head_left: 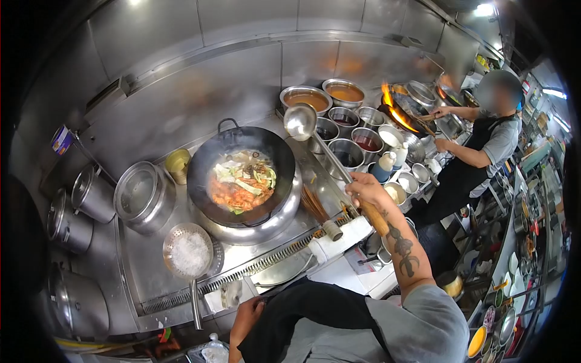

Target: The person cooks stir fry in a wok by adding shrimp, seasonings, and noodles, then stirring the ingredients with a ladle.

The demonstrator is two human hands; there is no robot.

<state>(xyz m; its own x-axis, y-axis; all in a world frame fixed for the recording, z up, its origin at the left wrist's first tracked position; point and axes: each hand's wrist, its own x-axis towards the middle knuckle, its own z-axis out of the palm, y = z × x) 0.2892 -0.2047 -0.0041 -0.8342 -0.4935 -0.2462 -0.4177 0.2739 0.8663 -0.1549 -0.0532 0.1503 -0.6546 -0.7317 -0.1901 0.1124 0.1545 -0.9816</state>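
My right hand (365, 189) is closed around the long handle of a ladle (301, 123). The wooden end of the handle lies along my tattooed forearm. The ladle's bowl is up beside the sauce pots, to the right of a black wok (200, 175). In the wok, sliced cabbage (233, 172) and reddish pieces of food (233, 195) are steaming. Low at the counter's front edge is my left hand (247, 316), near a small pale block or folded cloth (232, 294). Its fingers are mostly hidden, so its grip cannot be made out.
A strainer (189, 251) of white noodle-like food sits front left of the wok. Lidded pots (142, 193) stand left. Several sauce pots (346, 154) and broth bowls (305, 97) line the right. Beyond them a co-worker (493, 133) handles a flaming wok (402, 115).
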